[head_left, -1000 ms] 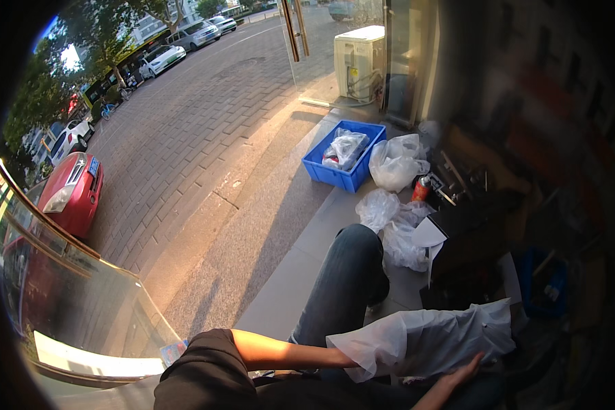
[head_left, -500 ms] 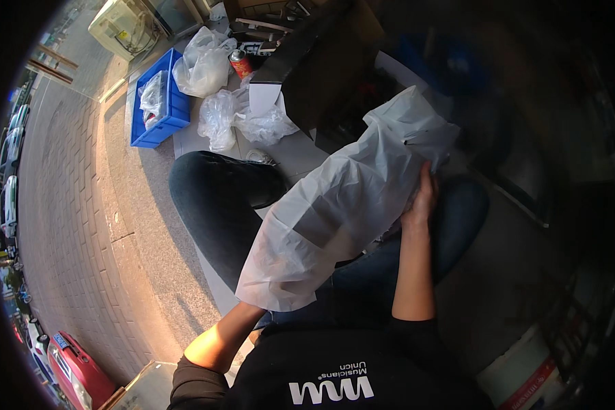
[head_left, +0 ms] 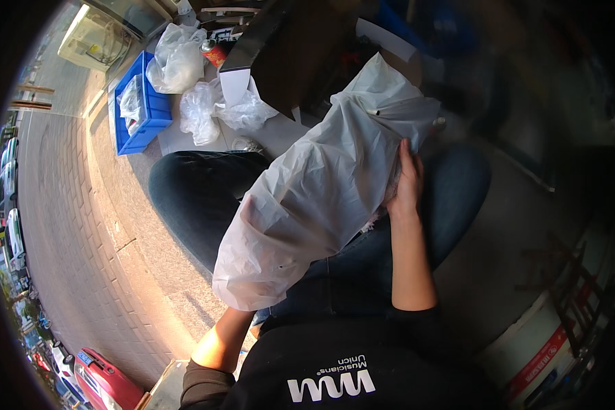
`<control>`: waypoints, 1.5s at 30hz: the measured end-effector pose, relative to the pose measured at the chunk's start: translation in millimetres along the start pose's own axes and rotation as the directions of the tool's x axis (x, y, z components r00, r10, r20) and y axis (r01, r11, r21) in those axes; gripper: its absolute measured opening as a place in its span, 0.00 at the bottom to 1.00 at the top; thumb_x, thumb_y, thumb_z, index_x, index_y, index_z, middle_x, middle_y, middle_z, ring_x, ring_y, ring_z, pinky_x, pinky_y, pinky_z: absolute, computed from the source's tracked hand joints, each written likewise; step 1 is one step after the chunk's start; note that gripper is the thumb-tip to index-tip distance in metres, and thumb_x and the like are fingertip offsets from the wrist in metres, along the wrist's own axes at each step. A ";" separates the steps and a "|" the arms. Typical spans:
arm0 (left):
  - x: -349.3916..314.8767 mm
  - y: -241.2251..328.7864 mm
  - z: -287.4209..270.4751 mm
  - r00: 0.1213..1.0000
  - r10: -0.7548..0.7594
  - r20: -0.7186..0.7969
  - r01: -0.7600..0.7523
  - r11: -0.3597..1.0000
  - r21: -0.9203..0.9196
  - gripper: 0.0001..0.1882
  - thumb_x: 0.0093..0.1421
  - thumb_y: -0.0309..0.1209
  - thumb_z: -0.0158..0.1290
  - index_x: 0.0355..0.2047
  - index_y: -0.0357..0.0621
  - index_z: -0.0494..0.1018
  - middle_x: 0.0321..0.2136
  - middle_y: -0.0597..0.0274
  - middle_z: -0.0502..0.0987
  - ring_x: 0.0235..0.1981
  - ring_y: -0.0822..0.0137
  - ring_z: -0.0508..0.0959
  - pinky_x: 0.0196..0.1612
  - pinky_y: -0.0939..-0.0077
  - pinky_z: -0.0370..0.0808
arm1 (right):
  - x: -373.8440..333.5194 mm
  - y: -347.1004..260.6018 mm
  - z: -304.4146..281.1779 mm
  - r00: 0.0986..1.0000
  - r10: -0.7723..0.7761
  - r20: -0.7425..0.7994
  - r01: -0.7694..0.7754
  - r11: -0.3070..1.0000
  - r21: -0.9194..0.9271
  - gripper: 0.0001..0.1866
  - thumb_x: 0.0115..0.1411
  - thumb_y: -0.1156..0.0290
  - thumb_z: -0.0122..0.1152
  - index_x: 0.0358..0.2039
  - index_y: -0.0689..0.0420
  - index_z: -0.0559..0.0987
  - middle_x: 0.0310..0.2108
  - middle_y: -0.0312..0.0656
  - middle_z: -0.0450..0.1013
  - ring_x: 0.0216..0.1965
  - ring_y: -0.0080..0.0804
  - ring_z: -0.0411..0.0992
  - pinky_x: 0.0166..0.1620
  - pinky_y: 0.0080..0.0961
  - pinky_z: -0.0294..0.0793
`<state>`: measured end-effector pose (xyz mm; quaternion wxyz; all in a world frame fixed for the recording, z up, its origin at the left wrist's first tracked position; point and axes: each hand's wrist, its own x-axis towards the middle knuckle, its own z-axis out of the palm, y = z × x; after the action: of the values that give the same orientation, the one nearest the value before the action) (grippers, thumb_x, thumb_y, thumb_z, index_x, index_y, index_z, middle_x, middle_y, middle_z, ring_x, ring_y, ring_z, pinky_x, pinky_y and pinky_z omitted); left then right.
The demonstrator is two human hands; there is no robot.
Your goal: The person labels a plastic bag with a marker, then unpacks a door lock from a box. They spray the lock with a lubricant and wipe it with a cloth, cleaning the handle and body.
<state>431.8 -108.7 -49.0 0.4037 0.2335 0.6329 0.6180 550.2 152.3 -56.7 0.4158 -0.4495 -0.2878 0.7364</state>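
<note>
A long, translucent white plastic bag (head_left: 321, 174) lies slantwise over the person's lap, between the two hands, with its near end around the left wrist and its far end ahead of the right hand. The left forearm (head_left: 229, 335) runs into the near end of the bag, so the left hand is inside the plastic; only a faint pinkish tint shows through, and whether it grips or spreads cannot be told. The right hand (head_left: 404, 181) rests against the right flank of the bag, palm turned inward and fingers pointing away from the body; its far side is hidden, so I cannot tell how firmly it closes on the plastic.

The left knee (head_left: 188, 184), in dark jeans, is bent out ahead and left of the left hand; the right knee (head_left: 461, 188) is just to the right of the right hand. Beyond the left hand, on the floor, are a blue crate (head_left: 158, 113) holding a clear plastic packet (head_left: 131, 104), some crumpled clear bags (head_left: 201, 113), a fuller whitish bag (head_left: 178, 58) and a red can (head_left: 214, 52). A dark box (head_left: 280, 51) stands ahead of both hands, near the bag's far end.
</note>
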 end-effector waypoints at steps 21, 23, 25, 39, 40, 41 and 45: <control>-10.8 9.0 -27.3 0.995 0.036 -0.095 -0.024 0.992 0.124 0.26 0.56 0.29 0.46 0.55 0.38 0.56 0.44 0.51 0.68 0.44 0.60 0.72 0.45 0.70 0.72 | -8.9 29.7 2.7 0.974 0.198 0.113 -0.210 0.971 0.113 0.22 0.58 0.59 0.56 0.48 0.58 0.67 0.45 0.38 0.67 0.48 0.29 0.65 0.51 0.27 0.63; -13.1 11.4 -36.1 0.991 0.053 -0.120 -0.035 0.988 0.150 0.26 0.56 0.29 0.46 0.54 0.38 0.56 0.44 0.51 0.68 0.44 0.60 0.72 0.45 0.70 0.72 | -5.9 46.1 3.2 0.965 0.205 0.165 -0.221 0.971 0.089 0.22 0.58 0.58 0.57 0.48 0.58 0.67 0.44 0.38 0.68 0.46 0.29 0.65 0.50 0.27 0.64; -15.1 17.3 -44.3 0.987 0.074 -0.145 -0.049 0.984 0.169 0.25 0.56 0.29 0.46 0.54 0.38 0.56 0.44 0.51 0.68 0.44 0.59 0.72 0.45 0.70 0.72 | -9.1 59.0 6.7 0.956 0.266 0.127 -0.261 0.964 -0.051 0.24 0.55 0.59 0.60 0.48 0.59 0.67 0.42 0.37 0.68 0.43 0.29 0.67 0.47 0.24 0.64; -26.8 42.9 -77.4 0.947 0.151 -0.284 -0.079 0.965 0.250 0.24 0.56 0.27 0.45 0.54 0.38 0.57 0.43 0.50 0.69 0.43 0.59 0.73 0.44 0.69 0.74 | -9.9 61.1 94.4 0.793 -0.460 0.398 0.603 0.505 -0.618 0.09 0.49 0.70 0.64 0.30 0.58 0.76 0.25 0.35 0.71 0.24 0.25 0.68 0.29 0.20 0.66; -27.0 42.5 -77.6 0.946 0.152 -0.285 -0.080 0.965 0.249 0.24 0.56 0.27 0.44 0.54 0.38 0.57 0.43 0.50 0.69 0.43 0.58 0.73 0.44 0.69 0.74 | -7.4 62.4 99.4 0.769 -0.482 0.421 0.632 0.470 -0.616 0.08 0.49 0.71 0.64 0.30 0.58 0.77 0.26 0.35 0.71 0.25 0.27 0.69 0.29 0.20 0.67; -26.3 41.8 -77.8 0.946 0.154 -0.286 -0.081 0.965 0.250 0.24 0.56 0.27 0.44 0.54 0.38 0.57 0.43 0.50 0.69 0.43 0.58 0.73 0.43 0.69 0.74 | -5.3 63.2 103.1 0.743 -0.502 0.443 0.660 0.434 -0.613 0.08 0.48 0.71 0.64 0.29 0.58 0.77 0.26 0.36 0.71 0.25 0.28 0.70 0.29 0.21 0.67; -27.3 39.8 -80.3 0.945 0.153 -0.290 -0.081 0.966 0.245 0.24 0.56 0.27 0.44 0.54 0.38 0.57 0.43 0.50 0.69 0.42 0.58 0.74 0.43 0.69 0.75 | 0.8 64.9 104.7 0.701 -0.536 0.471 0.704 0.417 -0.575 0.04 0.50 0.74 0.61 0.26 0.60 0.75 0.26 0.37 0.71 0.28 0.30 0.71 0.31 0.21 0.67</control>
<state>374.9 -173.0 -11.5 0.2331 0.2172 0.7401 0.5922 432.7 116.1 -63.8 0.4133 -0.3522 -0.7406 0.3958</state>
